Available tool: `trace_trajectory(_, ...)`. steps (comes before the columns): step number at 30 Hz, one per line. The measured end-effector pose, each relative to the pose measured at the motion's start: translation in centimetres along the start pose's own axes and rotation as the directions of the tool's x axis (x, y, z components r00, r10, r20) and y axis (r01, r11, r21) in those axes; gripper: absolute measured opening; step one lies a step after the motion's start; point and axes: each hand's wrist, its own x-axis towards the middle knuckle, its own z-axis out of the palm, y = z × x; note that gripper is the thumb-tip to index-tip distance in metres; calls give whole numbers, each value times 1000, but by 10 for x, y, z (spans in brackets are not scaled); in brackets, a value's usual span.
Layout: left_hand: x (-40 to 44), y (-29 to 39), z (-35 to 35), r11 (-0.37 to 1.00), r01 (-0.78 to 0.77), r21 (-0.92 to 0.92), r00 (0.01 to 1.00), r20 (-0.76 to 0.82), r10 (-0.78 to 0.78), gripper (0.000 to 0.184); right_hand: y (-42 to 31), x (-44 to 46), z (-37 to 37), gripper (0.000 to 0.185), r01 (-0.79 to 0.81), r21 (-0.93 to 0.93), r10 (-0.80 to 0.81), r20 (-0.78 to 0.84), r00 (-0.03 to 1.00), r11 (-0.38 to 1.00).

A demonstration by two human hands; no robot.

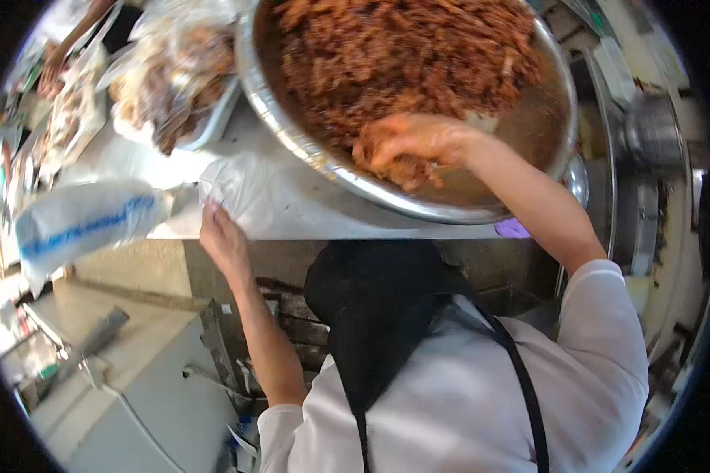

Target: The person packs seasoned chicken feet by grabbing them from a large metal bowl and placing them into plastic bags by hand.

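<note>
A wide metal bowl (296, 150) stands on the table and holds a big heap of reddish-brown shredded meat (418, 51). Inside its near side, my right hand (430, 142) is curled round a clump of that meat; sauce coats the fingers, and motion blurs them slightly. My left hand (224, 238) is at the table's front edge, left of the bowl. Its fingertips pinch a thin clear plastic bag (241, 189), which lies crumpled on the tabletop.
A white tray (217, 118) with plastic-wrapped food stands behind the clear bag. To the left is a whitish bag with blue print (87, 225). Something purple (513, 229) lies under the bowl's near rim. Another person's arm (75, 35) shows at upper left. A white cabinet (162, 370) stands below left.
</note>
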Motion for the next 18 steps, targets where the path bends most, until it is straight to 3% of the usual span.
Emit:
trace_trajectory(1,3,26,-13,989,143,-44,988,64,-140,33,-17,0,4,42,85,145,-88,15,996,986)
trace_trajectory(2,5,28,-15,990,121,-67,992,36,-119,35,-33,0,8,38,160,290,-175,30,984,944)
trace_trajectory(4,8,31,-19,991,96,-97,995,-5,-97,36,-85,-15,23,28,36,387,-93,128,987,921)
trace_trajectory(6,10,37,-20,990,80,-117,996,-34,-85,36,-107,11,53,27,30,396,-100,157,983,918)
trace_trajectory(9,2,47,-38,897,226,-379,972,142,-185,35,-103,105,106,27,12,566,-177,238,955,825)
trace_trajectory(10,3,50,-41,884,274,-379,961,151,-233,33,-92,137,121,25,25,617,-236,263,936,786)
trace_trajectory(12,9,42,-44,977,53,-205,998,-27,-60,32,-106,164,139,22,-6,598,-166,232,958,801)
trace_trajectory(13,12,39,-45,993,-51,-102,994,-103,40,31,-112,173,144,22,-62,531,-34,169,985,845)
trace_trajectory(14,18,41,-49,969,-220,-109,954,-233,190,28,-122,148,145,25,51,559,-123,91,988,828)
trace_trajectory(17,65,49,-53,961,-277,-3,941,-203,271,30,-119,149,126,30,397,160,-381,-123,916,904)
trace_trajectory(18,77,64,-61,991,-132,-11,984,-124,130,30,-121,135,118,30,458,354,-420,-183,889,815)
